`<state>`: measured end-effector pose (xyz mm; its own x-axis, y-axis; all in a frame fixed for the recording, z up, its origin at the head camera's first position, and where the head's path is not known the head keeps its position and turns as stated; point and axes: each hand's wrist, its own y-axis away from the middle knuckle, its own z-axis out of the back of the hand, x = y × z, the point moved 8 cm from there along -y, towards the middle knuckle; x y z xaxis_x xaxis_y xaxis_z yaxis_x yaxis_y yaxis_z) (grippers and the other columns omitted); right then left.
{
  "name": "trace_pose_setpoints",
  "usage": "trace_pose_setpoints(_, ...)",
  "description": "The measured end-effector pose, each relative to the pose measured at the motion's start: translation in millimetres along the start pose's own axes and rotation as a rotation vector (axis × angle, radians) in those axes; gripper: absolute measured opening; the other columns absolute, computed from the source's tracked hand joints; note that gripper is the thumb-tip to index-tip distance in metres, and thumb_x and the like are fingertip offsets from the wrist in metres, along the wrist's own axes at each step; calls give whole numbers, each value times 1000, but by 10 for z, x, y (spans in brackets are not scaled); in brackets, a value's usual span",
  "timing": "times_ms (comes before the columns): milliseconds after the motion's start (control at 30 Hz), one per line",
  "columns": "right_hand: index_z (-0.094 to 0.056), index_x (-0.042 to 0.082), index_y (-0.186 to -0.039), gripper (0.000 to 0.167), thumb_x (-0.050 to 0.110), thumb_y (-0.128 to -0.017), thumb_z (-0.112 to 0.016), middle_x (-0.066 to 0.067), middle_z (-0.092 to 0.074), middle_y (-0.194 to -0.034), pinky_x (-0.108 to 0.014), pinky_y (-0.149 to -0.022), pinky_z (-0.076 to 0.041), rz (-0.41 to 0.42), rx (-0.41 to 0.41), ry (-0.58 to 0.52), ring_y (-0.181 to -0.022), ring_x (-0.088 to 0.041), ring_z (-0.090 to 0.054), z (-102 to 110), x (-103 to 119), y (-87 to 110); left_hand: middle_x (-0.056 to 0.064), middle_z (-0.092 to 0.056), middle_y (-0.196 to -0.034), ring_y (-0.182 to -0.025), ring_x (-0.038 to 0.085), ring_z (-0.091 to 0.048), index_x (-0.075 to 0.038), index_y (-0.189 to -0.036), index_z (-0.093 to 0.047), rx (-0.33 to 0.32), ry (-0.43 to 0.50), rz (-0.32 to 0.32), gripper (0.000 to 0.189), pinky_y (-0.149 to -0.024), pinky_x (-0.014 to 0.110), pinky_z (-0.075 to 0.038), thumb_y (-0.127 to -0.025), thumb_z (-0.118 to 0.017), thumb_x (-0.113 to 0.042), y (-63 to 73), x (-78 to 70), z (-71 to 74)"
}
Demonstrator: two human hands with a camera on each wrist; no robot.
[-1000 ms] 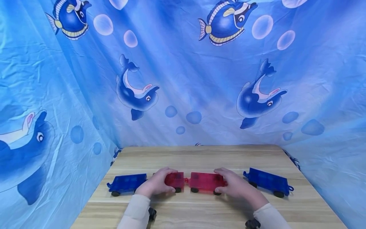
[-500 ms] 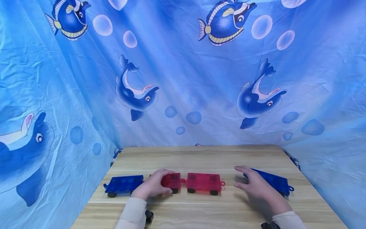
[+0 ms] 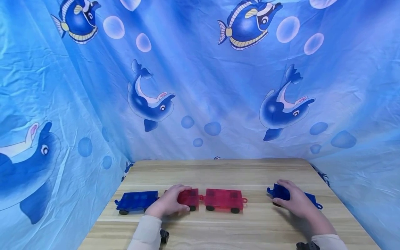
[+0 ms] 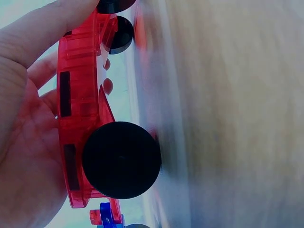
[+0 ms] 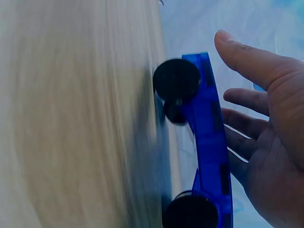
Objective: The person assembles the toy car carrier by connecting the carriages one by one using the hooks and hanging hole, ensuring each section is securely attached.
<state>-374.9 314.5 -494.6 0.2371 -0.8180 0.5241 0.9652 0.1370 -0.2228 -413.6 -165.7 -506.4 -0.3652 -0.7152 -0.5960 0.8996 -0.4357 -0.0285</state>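
My left hand (image 3: 168, 202) grips a translucent red toy train car (image 3: 193, 197) across its top, thumb on the near side. In the left wrist view the car's red side and black wheels (image 4: 122, 159) show within the hand. A second red train car (image 3: 223, 199) is hooked to its right end. A blue train car (image 3: 139, 200) is linked at its left, the coupling partly behind my wrist. My right hand (image 3: 295, 199) reaches over another blue train car (image 3: 280, 191) on the right. In the right wrist view, the thumb stands apart from the blue car (image 5: 209, 128).
The cars stand on a light wooden tabletop (image 3: 218, 172). A blue cloth (image 3: 200, 86) printed with dolphins and fish hangs behind and at both sides. Black wrist devices (image 3: 164, 236) show at both sleeves.
My right hand has let go of the right-hand red car and moved right, over the separate blue car. My left hand has stayed on its red car.
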Motion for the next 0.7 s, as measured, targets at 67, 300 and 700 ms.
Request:
trace_pose_setpoints(67, -48, -1, -153, 84, 43, -91, -82, -30, -41, -155, -75, -103, -39, -7, -1, 3, -137, -60, -40, 15, -47, 10, 4, -57, -143, -123, 29, -56, -23, -151, -58, 0, -11, 1, 80, -91, 50, -57, -80, -94, -32, -14, 9, -6)
trace_pose_setpoints(300, -45, -4, -154, 91, 49, -89, -82, -33, -39, -155, -76, -101, -39, -33, 18, 16, -137, -61, -38, 18, -171, 25, 3, -57, -144, -126, 31, -55, -21, -150, -58, 3, -28, -15, 80, -93, 50, -56, -80, -94, -33, -21, -2, 6)
trace_pose_setpoints(700, -47, -6, -151, 94, 54, -87, -82, -35, -43, -152, -77, -101, -39, -70, 44, 82, -135, -62, -40, 17, -232, 34, 6, -51, -152, -145, 42, -39, -26, -149, -58, -50, -33, -52, 72, -107, 65, -45, -86, -88, -40, -28, -181, 139)
